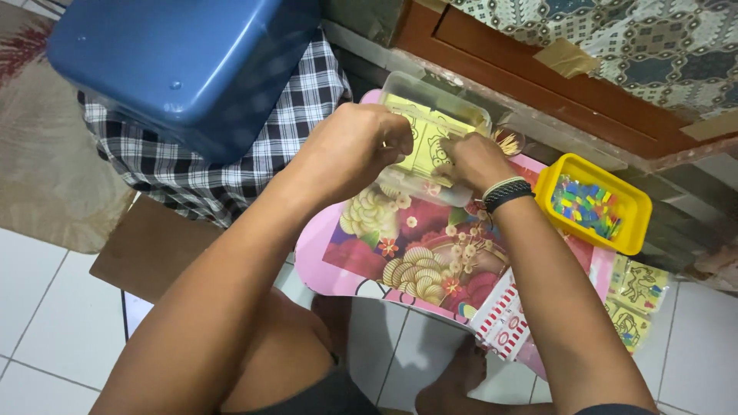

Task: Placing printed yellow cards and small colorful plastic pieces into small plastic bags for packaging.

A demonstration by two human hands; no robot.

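working at a clear box on a small pink table

holding both hands together over a clear plastic box [453, 104], the person sits low in front of a small pink table [307, 257] with a flower picture on its top. the left hand [350, 146] is closed into a loose fist, its fingers bent in and pressed on a yellow sheet [424, 150] with line drawings that lies in the box. the right hand [473, 161] is just beside it, fingers curled down on the same sheet, so the two hands nearly touch. whether the fingertips really pinch the sheet or only press it, one cannot tell, because the knuckles hide them. on the right wrist there is a dark braided wristband [507, 192].

the box stands at the far edge of the table, close to a brown wooden frame [538, 84]. to the right of the hands, near the table corner, sits a yellow tray [557, 177] filled with small coloured pieces [588, 207]. a red and white striped packet [503, 319] lies at the near edge of the table, partly over the side. on the floor tiles at the right lie more yellow picture sheets [638, 296]. to the left, well apart from the hands, a blue plastic tub [184, 61] rests on a black and white checked cloth [231, 165].
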